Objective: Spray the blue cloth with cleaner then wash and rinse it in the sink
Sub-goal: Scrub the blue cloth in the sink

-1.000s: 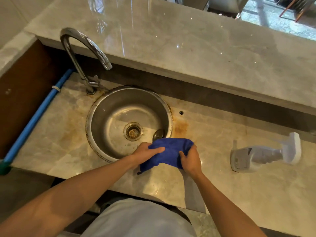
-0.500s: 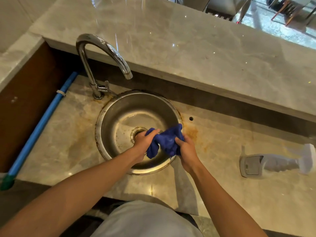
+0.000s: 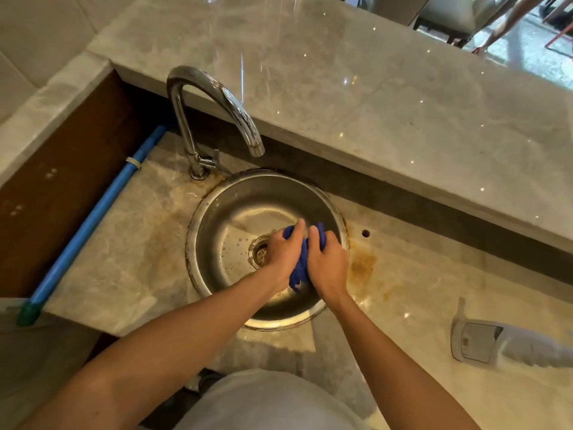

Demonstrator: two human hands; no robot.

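One round sink (image 3: 217,218), inside it one blue cloth (image 3: 300,268) bunched, squeezed between left hand (image 3: 283,252) and right hand (image 3: 327,265); one spray bottle (image 3: 496,342) right of sink.

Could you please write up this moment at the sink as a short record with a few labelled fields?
cloth: blue cloth bunched between both hands, over the sink bowl
left hand: left hand grips the cloth
right hand: right hand grips the cloth
sink: round steel sink, drain partly visible
faucet: faucet, no water visibly running
spray bottle: spray bottle lying on its side on the counter, right of the sink
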